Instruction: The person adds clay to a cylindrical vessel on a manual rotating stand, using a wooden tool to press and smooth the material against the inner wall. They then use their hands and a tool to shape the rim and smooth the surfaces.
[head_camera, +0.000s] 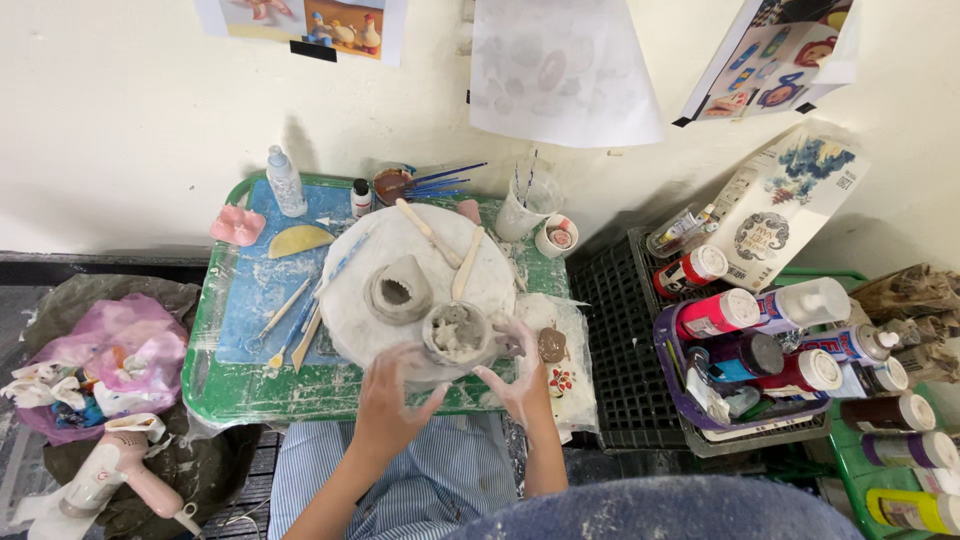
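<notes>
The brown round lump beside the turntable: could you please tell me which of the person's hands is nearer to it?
Right. The right hand lies just left of the brown lump; the left hand is across the clay cup.

We see the small grey clay cup (457, 335) on the round white board's (350, 310) near edge, between both hands, with the hollow grey clay lump (397, 291) just behind-left and two wooden sticks (440, 245) farther back.

Right of your grip, labelled paint bottles (790, 340) fill a purple basket; a white, blue-printed bag (785, 205) leans behind; pictures (305, 25) hang above.
</notes>
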